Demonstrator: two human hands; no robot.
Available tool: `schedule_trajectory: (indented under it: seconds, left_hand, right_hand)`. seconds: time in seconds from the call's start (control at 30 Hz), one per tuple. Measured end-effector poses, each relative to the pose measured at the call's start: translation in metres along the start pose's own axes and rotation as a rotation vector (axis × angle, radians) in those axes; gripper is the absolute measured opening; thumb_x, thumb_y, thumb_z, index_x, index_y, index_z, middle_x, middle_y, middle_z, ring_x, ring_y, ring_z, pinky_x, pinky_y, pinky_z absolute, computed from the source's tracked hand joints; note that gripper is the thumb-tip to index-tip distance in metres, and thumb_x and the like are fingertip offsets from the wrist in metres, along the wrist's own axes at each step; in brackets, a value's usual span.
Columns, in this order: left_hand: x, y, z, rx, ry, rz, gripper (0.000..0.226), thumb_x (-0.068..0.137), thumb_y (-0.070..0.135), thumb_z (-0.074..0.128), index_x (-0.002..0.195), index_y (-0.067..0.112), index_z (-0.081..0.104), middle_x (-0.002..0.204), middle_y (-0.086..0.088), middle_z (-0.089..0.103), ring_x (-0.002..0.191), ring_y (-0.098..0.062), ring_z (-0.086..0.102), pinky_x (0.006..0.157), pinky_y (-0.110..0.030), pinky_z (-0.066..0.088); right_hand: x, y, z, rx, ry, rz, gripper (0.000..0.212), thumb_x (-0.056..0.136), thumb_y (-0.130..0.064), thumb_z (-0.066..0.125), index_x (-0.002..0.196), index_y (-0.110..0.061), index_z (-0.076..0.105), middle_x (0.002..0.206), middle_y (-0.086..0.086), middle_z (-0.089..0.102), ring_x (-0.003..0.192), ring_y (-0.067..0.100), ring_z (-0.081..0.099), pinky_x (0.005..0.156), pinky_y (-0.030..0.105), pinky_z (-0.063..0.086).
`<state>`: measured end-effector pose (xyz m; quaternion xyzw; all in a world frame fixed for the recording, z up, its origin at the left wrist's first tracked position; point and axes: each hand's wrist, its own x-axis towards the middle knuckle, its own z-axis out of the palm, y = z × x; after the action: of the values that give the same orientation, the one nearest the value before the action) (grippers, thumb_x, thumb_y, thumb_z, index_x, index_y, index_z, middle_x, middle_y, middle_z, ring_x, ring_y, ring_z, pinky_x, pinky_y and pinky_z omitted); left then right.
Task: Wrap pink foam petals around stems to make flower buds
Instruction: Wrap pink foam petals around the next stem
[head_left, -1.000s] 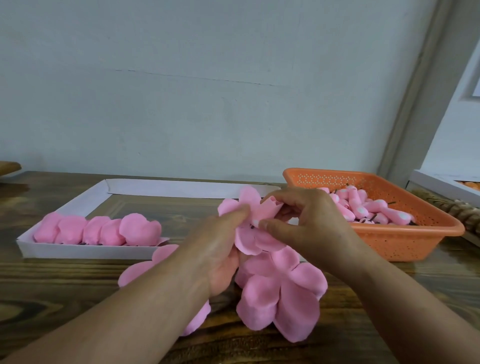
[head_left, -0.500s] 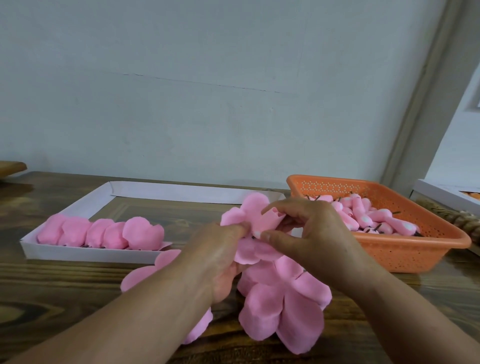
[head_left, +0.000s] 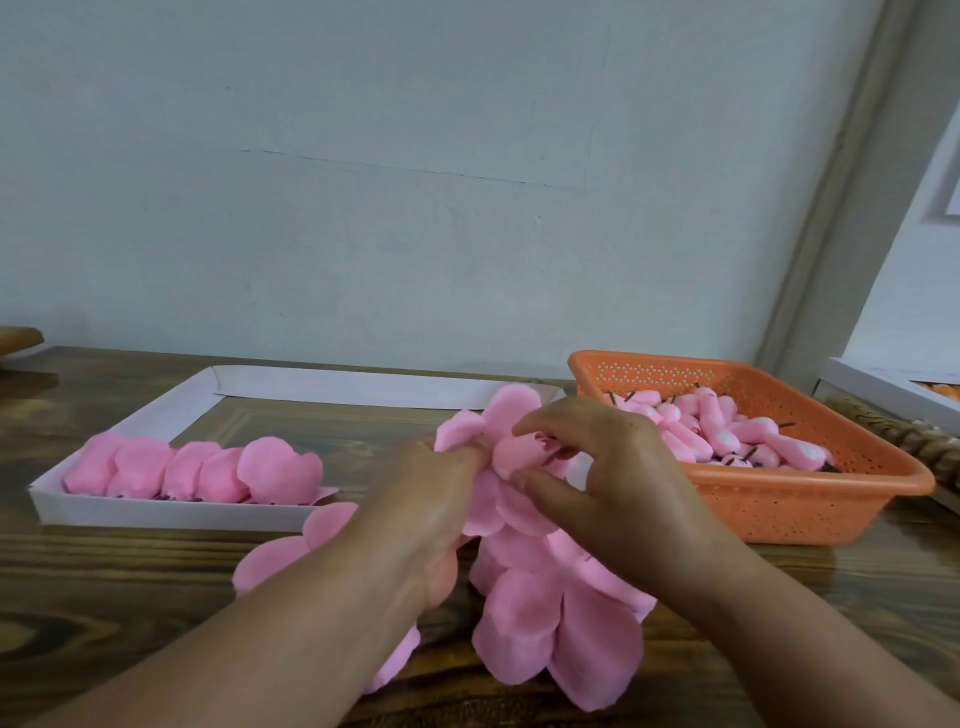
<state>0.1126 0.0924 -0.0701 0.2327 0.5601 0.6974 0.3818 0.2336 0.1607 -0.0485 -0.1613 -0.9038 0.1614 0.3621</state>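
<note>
Between my two hands sits the pink petal cluster (head_left: 511, 447); my left hand (head_left: 431, 499) pinches its edge while my right hand (head_left: 602, 478) curls fingers round the rolled bud. Below my grip loose petals (head_left: 561, 623) lie on the wooden table (head_left: 104, 597) (orange basket (head_left: 779, 499) right of it, white tray (head_left: 171, 512) left).

Likely home craft corner; wooden table (head_left: 104, 597); plain wall (head_left: 415, 182); orange basket (head_left: 779, 512)

A plain pale blue-grey wall (head_left: 415, 182) is seen behind a dark wooden table (head_left: 104, 587) with strong grain. A faint horizontal line is traced across the wall. At the right, a grey-beige door frame (head_left: 831, 218) is set at a slant, and soft, even light is cast throughout.
</note>
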Motion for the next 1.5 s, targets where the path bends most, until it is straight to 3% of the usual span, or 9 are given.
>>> schedule_trajectory:
  seconds: [0.1,0.3,0.4,0.63,0.77,1.0,1.27,1.43,1.5]
  left_hand:
    - [-0.003,0.000,0.001,0.047,0.013,0.046,0.027,0.092,0.019,0.059,0.068,0.021,0.071,0.058,0.006,0.070,0.062,-0.011,0.069,0.059,-0.029,0.049]
    - [-0.006,-0.003,0.003,0.078,0.026,0.060,0.027,0.095,0.019,0.055,0.075,0.019,0.073,0.079,-0.006,0.073,0.087,-0.027,0.069,0.088,-0.050,0.054]
    - [-0.008,-0.003,0.003,0.044,-0.024,0.061,0.024,0.094,0.015,0.053,0.081,0.013,0.073,0.081,-0.009,0.074,0.083,-0.026,0.071,0.082,-0.046,0.057]
    - [-0.002,0.002,-0.001,-0.013,-0.014,0.037,0.034,0.084,0.007,0.059,0.054,0.018,0.071,0.067,-0.006,0.067,0.064,-0.019,0.064,0.060,-0.030,0.050]
    - [0.002,0.000,-0.003,-0.017,0.055,0.008,0.018,0.082,0.013,0.067,0.065,0.016,0.069,0.076,-0.008,0.067,0.078,-0.027,0.063,0.066,-0.035,0.048]
    - [0.000,0.001,-0.003,0.043,0.052,0.003,0.041,0.085,0.016,0.066,0.045,0.024,0.067,0.062,0.000,0.066,0.073,-0.024,0.061,0.072,-0.037,0.049]
    - [-0.002,-0.003,-0.004,0.052,0.013,0.039,0.039,0.088,0.012,0.060,0.051,0.018,0.070,0.060,-0.002,0.068,0.077,-0.026,0.065,0.083,-0.045,0.051]
    - [-0.003,-0.001,-0.004,0.052,-0.035,0.054,0.036,0.086,0.016,0.063,0.051,0.023,0.070,0.061,0.001,0.068,0.072,-0.020,0.067,0.070,-0.038,0.053]
    - [-0.002,-0.001,-0.004,0.028,-0.021,0.043,0.030,0.087,0.016,0.060,0.059,0.018,0.071,0.072,-0.006,0.071,0.079,-0.025,0.068,0.078,-0.044,0.054]
  right_hand:
    - [0.000,0.000,0.000,-0.012,0.027,-0.002,0.017,0.075,-0.010,0.070,0.089,-0.019,0.070,0.084,-0.006,0.066,0.077,0.008,0.056,0.066,0.022,0.044]
    - [-0.002,-0.001,0.005,-0.065,-0.047,-0.009,0.021,0.078,-0.009,0.065,0.091,-0.024,0.069,0.090,-0.008,0.065,0.080,0.008,0.057,0.069,0.030,0.049]
    - [-0.002,0.000,0.004,-0.065,-0.028,-0.012,0.020,0.078,-0.009,0.067,0.091,-0.024,0.069,0.089,-0.010,0.064,0.078,0.006,0.055,0.069,0.029,0.048]
    - [-0.002,-0.001,0.002,-0.053,-0.058,-0.031,0.019,0.078,-0.012,0.067,0.095,-0.021,0.069,0.092,-0.006,0.065,0.084,0.012,0.059,0.074,0.037,0.050]
    - [-0.002,-0.003,0.002,-0.041,-0.091,-0.048,0.018,0.077,-0.012,0.066,0.090,-0.024,0.069,0.090,-0.007,0.065,0.084,0.011,0.059,0.073,0.037,0.050]
    - [-0.001,-0.003,0.001,-0.014,-0.110,-0.092,0.019,0.080,-0.007,0.065,0.090,-0.021,0.070,0.091,-0.006,0.067,0.087,0.012,0.060,0.075,0.036,0.048]
    - [-0.003,0.000,0.004,-0.028,-0.126,-0.112,0.020,0.082,-0.015,0.060,0.096,-0.026,0.070,0.091,-0.007,0.066,0.086,0.007,0.058,0.073,0.027,0.046]
    - [-0.002,0.004,0.002,0.181,-0.039,0.048,0.020,0.077,-0.011,0.073,0.077,-0.030,0.067,0.082,-0.016,0.066,0.077,0.001,0.060,0.068,0.012,0.046]
    - [-0.002,0.004,0.001,0.225,-0.003,0.086,0.032,0.074,-0.007,0.075,0.070,-0.035,0.061,0.082,-0.020,0.065,0.072,-0.002,0.061,0.065,0.010,0.047]
